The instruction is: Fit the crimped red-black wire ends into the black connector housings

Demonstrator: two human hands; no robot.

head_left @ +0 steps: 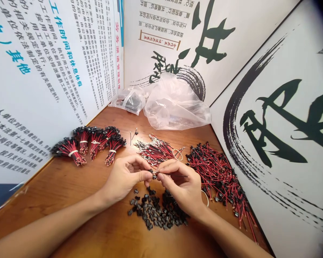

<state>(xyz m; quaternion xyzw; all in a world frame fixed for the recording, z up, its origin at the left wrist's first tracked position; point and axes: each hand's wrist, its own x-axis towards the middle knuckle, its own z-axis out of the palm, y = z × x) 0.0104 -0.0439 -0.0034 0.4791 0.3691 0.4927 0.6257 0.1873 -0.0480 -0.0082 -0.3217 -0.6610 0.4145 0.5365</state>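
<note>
My left hand (130, 175) pinches a small black plastic connector housing (154, 176) between thumb and fingers. Against it, my right hand (180, 182) grips a thin wire (156, 172) whose bright metal end meets the housing; how far in it sits I cannot make out. Below both hands lies a loose heap of black connector housings (156, 211). Just beyond my fingertips spreads a pile of red and black wires (156, 148) with bare metal ends. To the right of my right hand is a large pile of red and black wires with black connectors (218, 172).
Several rubber-banded wire bundles (95, 143) stand at the left. A clear plastic bag (174, 104) and a smaller bag with dark contents (131, 100) rest at the back. Printed panels (164, 36) wall the wooden table (78, 200). A rubber band (177, 154) lies by the wires.
</note>
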